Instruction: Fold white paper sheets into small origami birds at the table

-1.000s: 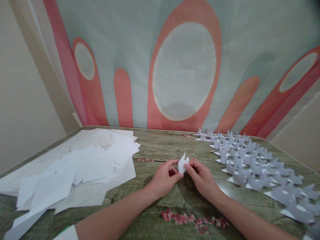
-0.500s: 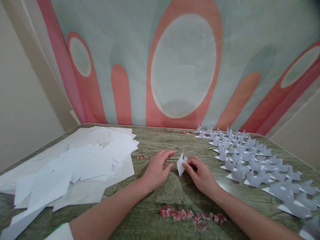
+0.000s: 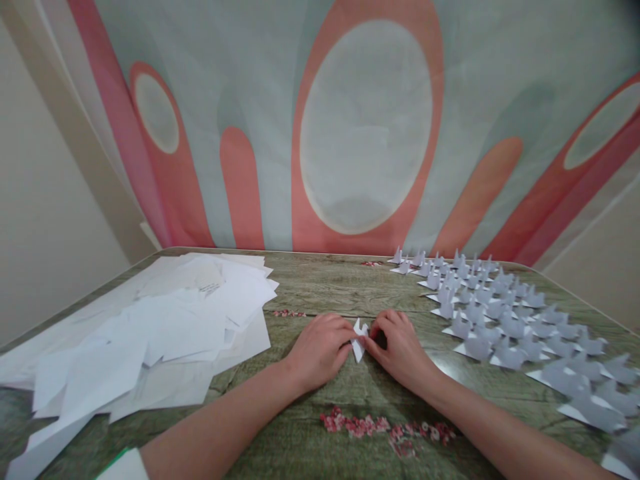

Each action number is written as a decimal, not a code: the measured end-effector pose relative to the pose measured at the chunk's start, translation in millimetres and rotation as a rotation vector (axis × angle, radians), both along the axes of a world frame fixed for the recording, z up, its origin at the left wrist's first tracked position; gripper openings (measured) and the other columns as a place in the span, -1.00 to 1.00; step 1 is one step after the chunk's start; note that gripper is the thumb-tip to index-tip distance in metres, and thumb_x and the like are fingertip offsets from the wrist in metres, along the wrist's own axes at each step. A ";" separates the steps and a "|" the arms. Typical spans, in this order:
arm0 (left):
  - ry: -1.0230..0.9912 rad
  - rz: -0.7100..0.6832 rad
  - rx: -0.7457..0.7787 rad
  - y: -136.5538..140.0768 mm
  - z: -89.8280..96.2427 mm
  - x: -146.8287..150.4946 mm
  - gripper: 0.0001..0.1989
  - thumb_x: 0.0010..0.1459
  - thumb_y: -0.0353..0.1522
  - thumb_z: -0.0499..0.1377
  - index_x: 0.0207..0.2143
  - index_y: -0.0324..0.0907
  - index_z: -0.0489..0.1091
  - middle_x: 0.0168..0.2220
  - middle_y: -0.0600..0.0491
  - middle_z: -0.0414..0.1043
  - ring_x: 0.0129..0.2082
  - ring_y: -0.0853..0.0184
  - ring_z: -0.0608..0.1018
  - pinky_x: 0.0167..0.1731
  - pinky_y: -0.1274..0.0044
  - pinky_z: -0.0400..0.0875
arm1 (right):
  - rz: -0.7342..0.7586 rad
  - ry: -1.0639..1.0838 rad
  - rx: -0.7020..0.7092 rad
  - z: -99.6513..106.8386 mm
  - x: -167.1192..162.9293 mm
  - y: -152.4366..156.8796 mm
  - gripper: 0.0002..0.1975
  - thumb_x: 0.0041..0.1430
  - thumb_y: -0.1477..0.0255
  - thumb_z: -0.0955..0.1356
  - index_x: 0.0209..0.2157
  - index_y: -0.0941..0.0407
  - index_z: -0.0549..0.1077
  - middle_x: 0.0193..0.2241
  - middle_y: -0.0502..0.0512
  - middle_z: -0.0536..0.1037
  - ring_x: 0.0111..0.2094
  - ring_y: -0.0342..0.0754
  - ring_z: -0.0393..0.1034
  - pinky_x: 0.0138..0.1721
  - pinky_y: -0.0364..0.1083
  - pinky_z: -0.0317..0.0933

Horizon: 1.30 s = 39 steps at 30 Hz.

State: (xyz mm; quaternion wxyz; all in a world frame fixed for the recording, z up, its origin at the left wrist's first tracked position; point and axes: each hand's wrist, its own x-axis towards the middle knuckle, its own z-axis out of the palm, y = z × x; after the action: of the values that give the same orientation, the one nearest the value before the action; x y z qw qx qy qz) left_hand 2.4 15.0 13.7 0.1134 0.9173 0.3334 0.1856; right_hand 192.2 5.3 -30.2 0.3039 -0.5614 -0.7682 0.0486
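Between my two hands, just above the middle of the table, is a small white folded paper bird [image 3: 358,351] with pointed tips facing up. My left hand [image 3: 323,348] pinches its left side, thumb and fingers closed together. From the right, my right hand [image 3: 399,347] grips the other side between thumb and forefinger. The fingertips hide part of the folds.
A loose heap of white paper sheets [image 3: 175,327] covers the table's left side. Rows of finished-looking paper birds [image 3: 513,323] stand along the right. The wood-patterned table [image 3: 320,280] meets a coral and grey-green patterned backdrop [image 3: 367,133] behind.
My left hand has moved right and closed on the paper bird, its fingers spread beforehand. The bird has come down slightly and turned between both hands; my right hand still holds it.
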 end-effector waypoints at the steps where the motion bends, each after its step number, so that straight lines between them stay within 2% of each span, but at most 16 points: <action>1: 0.012 0.000 0.001 0.1 -0.2 0.1 -0.81 0.14 -0.45 0.06 -0.22 -0.15 0.42 -0.26 0.04 0.42 -0.19 0.28 0.38 -0.13 0.43 0.24 | -0.005 -0.002 0.001 0.9 0.2 -0.1 -0.80 0.04 0.29 0.36 -0.53 0.11 0.34 -0.46 0.08 0.34 -0.35 0.01 0.19 -0.30 -0.01 0.13; 4: 0.050 -0.007 0.012 0.2 -1.0 -0.1 -0.80 0.15 -0.44 0.05 -0.23 -0.15 0.43 -0.27 0.04 0.43 -0.21 0.29 0.40 -0.16 0.45 0.25 | 0.029 0.016 0.024 5.7 2.0 -0.9 -0.85 0.03 0.35 0.37 -0.47 0.12 0.34 -0.40 0.09 0.35 -0.31 0.01 0.21 -0.29 -0.01 0.17; 7: 0.090 -0.024 0.054 0.2 -2.4 -0.2 -0.80 0.14 -0.44 0.07 -0.21 -0.14 0.43 -0.25 0.04 0.43 -0.20 0.29 0.40 -0.18 0.46 0.25 | 0.205 0.000 0.057 12.9 5.6 -2.7 -0.97 0.11 0.49 0.31 -0.36 0.13 0.39 -0.29 0.12 0.38 -0.26 -0.03 0.26 -0.26 -0.05 0.20; 10: 0.146 -0.047 0.117 1.3 -4.0 0.1 -0.83 0.14 -0.43 0.08 -0.24 -0.16 0.43 -0.27 0.03 0.44 -0.22 0.30 0.42 -0.19 0.46 0.25 | 0.391 -0.157 0.093 20.7 9.1 -5.5 -0.84 0.18 0.54 0.24 -0.33 0.11 0.44 -0.33 0.11 0.43 -0.27 -0.06 0.29 -0.25 -0.08 0.21; 13: 0.196 -0.065 0.168 3.7 -6.1 0.4 -0.86 0.15 -0.41 0.09 -0.27 -0.15 0.44 -0.32 0.05 0.46 -0.25 0.31 0.44 -0.23 0.46 0.26 | 0.490 -0.326 0.170 28.4 9.9 -8.9 -0.83 0.21 0.51 0.23 -0.31 0.11 0.45 -0.35 0.11 0.46 -0.28 -0.04 0.30 -0.25 -0.05 0.19; 18: 0.190 -0.074 0.198 7.6 -10.7 -1.1 -0.86 0.16 -0.39 0.10 -0.27 -0.13 0.44 -0.34 0.07 0.48 -0.27 0.32 0.46 -0.26 0.48 0.26 | 0.515 -0.524 0.252 35.1 7.6 -12.2 -0.83 0.21 0.53 0.23 -0.29 0.15 0.45 -0.40 0.12 0.46 -0.34 -0.01 0.29 -0.30 0.00 0.15; 23: 0.205 -0.088 0.257 5.3 -9.7 -0.8 -0.86 0.17 -0.40 0.08 -0.26 -0.15 0.43 -0.35 0.05 0.48 -0.26 0.30 0.46 -0.27 0.47 0.25 | 0.560 -0.495 0.276 35.2 7.8 -12.7 -0.81 0.21 0.57 0.22 -0.27 0.16 0.46 -0.40 0.14 0.47 -0.34 -0.02 0.30 -0.27 -0.01 0.14; 30: 0.348 -0.146 0.373 -5.4 -1.8 4.9 -0.90 0.15 -0.48 0.08 -0.39 -0.27 0.38 -0.41 -0.01 0.45 -0.36 0.26 0.44 -0.30 0.42 0.24 | 0.588 -0.579 0.293 33.2 3.8 -17.4 -0.80 0.18 0.60 0.22 -0.32 0.19 0.47 -0.42 0.16 0.49 -0.40 -0.01 0.30 -0.31 0.01 0.15; 34: 0.309 -0.148 0.369 -2.5 -4.0 3.7 -0.86 0.18 -0.46 0.04 -0.39 -0.26 0.38 -0.42 -0.02 0.45 -0.36 0.28 0.45 -0.29 0.43 0.23 | 0.559 -0.523 0.306 31.4 5.3 -14.6 -0.77 0.20 0.61 0.20 -0.35 0.18 0.47 -0.40 0.16 0.49 -0.39 -0.03 0.32 -0.31 -0.01 0.15; 39: 0.263 -0.136 0.334 3.7 -7.0 0.3 -0.84 0.20 -0.43 0.03 -0.34 -0.23 0.40 -0.42 0.00 0.45 -0.31 0.29 0.45 -0.29 0.46 0.24 | 0.546 -0.457 0.258 27.6 10.1 -8.7 -0.81 0.21 0.56 0.22 -0.31 0.16 0.46 -0.36 0.16 0.49 -0.31 -0.03 0.33 -0.23 -0.01 0.17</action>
State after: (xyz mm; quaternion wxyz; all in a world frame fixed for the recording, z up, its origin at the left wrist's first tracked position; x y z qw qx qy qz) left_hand 2.7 18.7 6.7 -0.0724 0.9601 0.2474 0.1087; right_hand 202.2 -3.4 -2.6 0.1689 -0.2893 -0.9373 -0.0958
